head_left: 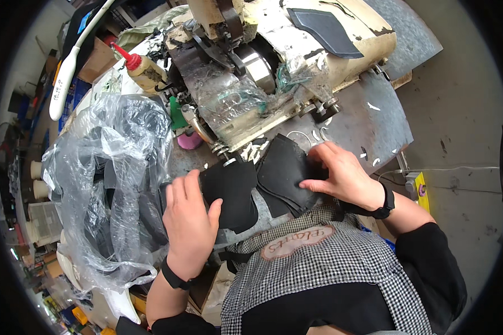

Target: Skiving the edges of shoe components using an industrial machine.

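Two stacks of black flat cut pieces, leather-like, lie side by side on the metal table in front of me. My left hand rests at the left edge of the left stack, fingers stretched out and thumb spread away from them. My right hand holds the right stack, its thumb on top and its fingers bent over the far right edge. Several layers fan out along that stack's lower edge. Just beyond both stacks stands a worn cream-coloured machine with a shiny metal drum.
A clear plastic bag with dark pieces inside fills the left side. Behind it stand a red-capped bottle and a white lamp arm. Another black piece lies on the machine. White scraps litter the table near its base.
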